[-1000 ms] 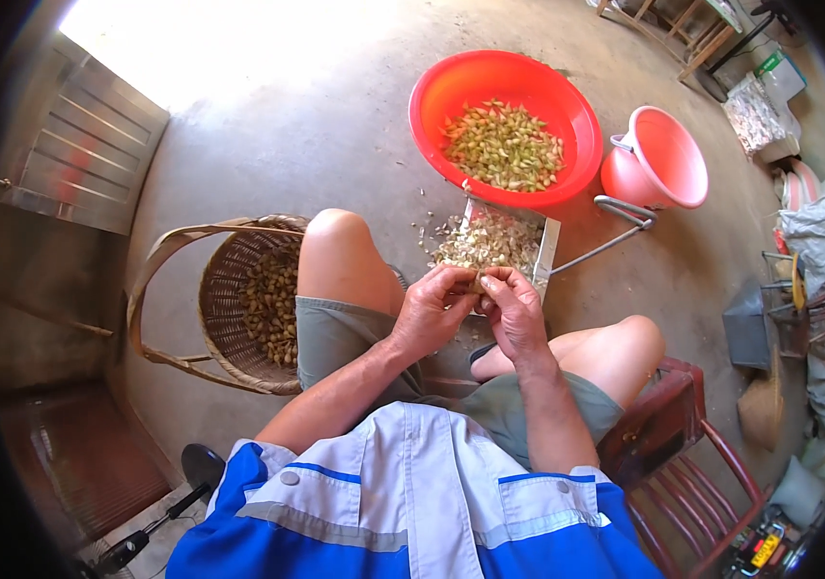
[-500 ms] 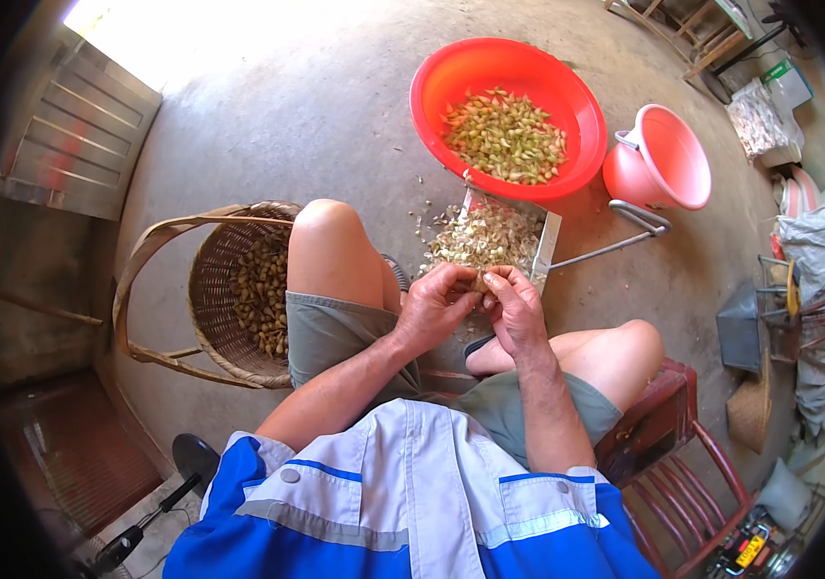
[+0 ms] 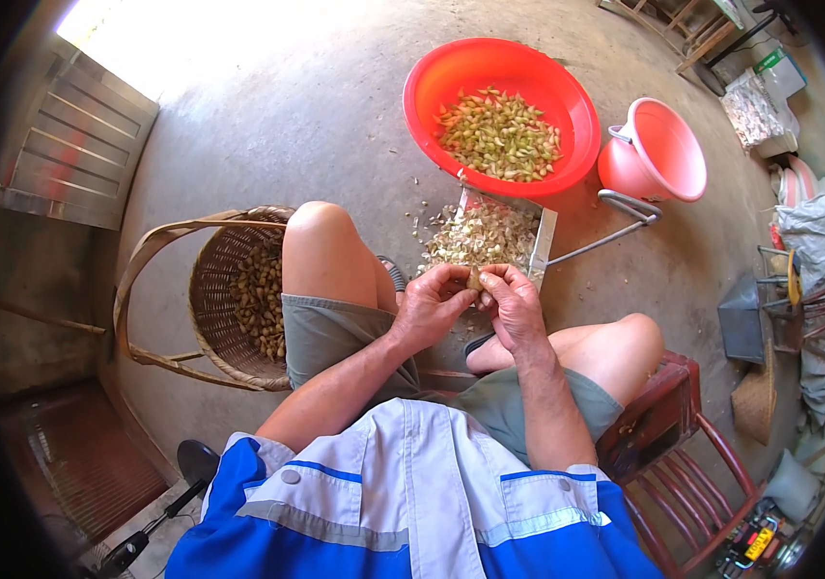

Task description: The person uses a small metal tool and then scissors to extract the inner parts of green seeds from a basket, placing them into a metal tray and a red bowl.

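My left hand and my right hand meet in front of my knees. Between their fingertips is a small brown, bulb-shaped piece, pinched from both sides; its exact kind is unclear. Just beyond my fingers, pale peelings heap in and around a metal dustpan. Farther off stands a red tub with many yellow-green pointed pieces in it. At my left knee, a woven basket with a tall handle holds many brown bulb-shaped pieces.
A pink bucket stands right of the tub, near the dustpan's long handle. Under me is a reddish wooden chair. Bags and a grey bin line the right side. A metal door is at far left.
Both hands stay together at nearly the same spot, and the brown piece between the fingertips shows more clearly. The surroundings have shifted slightly in the view.
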A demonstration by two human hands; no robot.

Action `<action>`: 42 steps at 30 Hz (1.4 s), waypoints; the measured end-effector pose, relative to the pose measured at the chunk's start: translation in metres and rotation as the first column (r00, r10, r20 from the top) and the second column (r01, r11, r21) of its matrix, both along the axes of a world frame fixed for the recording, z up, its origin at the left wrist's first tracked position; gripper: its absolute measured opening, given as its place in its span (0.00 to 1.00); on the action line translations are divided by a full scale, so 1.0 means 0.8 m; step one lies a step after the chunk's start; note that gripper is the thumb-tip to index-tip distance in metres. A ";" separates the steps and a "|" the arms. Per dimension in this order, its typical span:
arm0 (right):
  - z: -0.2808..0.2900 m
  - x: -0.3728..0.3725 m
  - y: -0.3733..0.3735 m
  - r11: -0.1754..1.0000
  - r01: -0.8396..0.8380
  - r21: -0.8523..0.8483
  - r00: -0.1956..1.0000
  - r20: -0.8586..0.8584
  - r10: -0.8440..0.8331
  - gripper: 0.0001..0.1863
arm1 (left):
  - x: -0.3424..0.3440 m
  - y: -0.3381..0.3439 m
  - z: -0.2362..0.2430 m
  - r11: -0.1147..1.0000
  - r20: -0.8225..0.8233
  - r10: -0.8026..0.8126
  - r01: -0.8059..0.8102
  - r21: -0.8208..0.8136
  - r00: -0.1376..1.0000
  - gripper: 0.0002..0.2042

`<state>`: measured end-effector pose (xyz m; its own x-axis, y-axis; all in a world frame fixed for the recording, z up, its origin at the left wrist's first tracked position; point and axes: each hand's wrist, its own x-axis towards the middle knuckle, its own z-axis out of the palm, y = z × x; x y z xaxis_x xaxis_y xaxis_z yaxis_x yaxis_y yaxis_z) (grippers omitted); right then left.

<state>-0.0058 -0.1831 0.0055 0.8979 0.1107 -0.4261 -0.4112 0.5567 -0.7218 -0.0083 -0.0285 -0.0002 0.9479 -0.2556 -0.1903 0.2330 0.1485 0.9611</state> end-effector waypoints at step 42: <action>0.003 -0.003 0.007 0.997 0.013 0.073 1.000 -0.006 -0.013 0.08 | 0.002 -0.005 -0.003 0.998 0.161 0.068 -0.069 0.004 0.985 0.11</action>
<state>-0.0082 -0.1777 0.0079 0.8972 0.1303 -0.4220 -0.4074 0.6134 -0.6766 -0.0067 -0.0325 -0.0022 0.9815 -0.1880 -0.0360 0.0647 0.1490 0.9867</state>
